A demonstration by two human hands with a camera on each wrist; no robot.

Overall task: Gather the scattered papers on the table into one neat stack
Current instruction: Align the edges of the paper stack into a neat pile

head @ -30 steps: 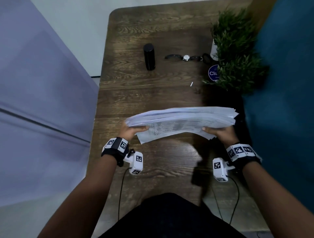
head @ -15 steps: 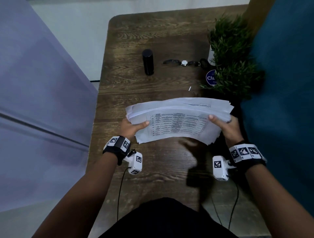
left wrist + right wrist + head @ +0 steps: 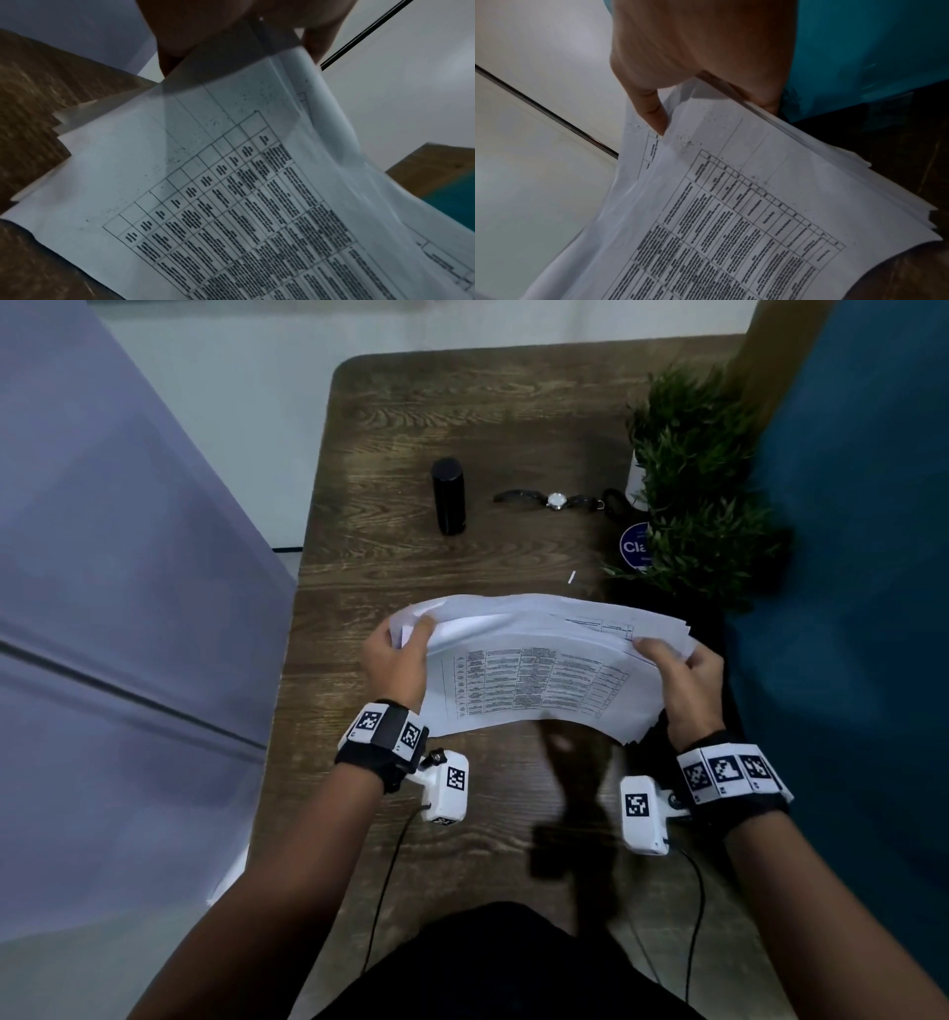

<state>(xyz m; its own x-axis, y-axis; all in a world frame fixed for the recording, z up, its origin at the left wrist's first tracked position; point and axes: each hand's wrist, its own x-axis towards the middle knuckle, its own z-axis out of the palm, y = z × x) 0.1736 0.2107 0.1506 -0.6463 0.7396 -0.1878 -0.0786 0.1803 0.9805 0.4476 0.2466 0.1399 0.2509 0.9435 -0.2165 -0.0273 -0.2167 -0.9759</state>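
Note:
A thick bundle of white papers (image 3: 534,680) with a printed table on its near face is held above the wooden table (image 3: 390,567), tipped up on its long edge toward me. My left hand (image 3: 398,654) grips the bundle's left end, thumb on the near sheet and fingers curled over the top edge. My right hand (image 3: 683,675) grips the right end the same way. The left wrist view shows the papers (image 3: 231,203) pinched under my left hand (image 3: 231,30). In the right wrist view my right hand (image 3: 698,60) clasps the uneven sheet edges of the papers (image 3: 757,203).
Farther back on the table stand a black cylinder (image 3: 448,497), a wristwatch (image 3: 556,500), a round blue sticker (image 3: 634,545) and a potted green plant (image 3: 698,490). A small white scrap (image 3: 571,577) lies behind the papers. A teal panel (image 3: 847,557) borders the right side.
The bundle has been tipped from nearly flat to standing on edge, its printed face now turned to me. Both hands slid up its ends.

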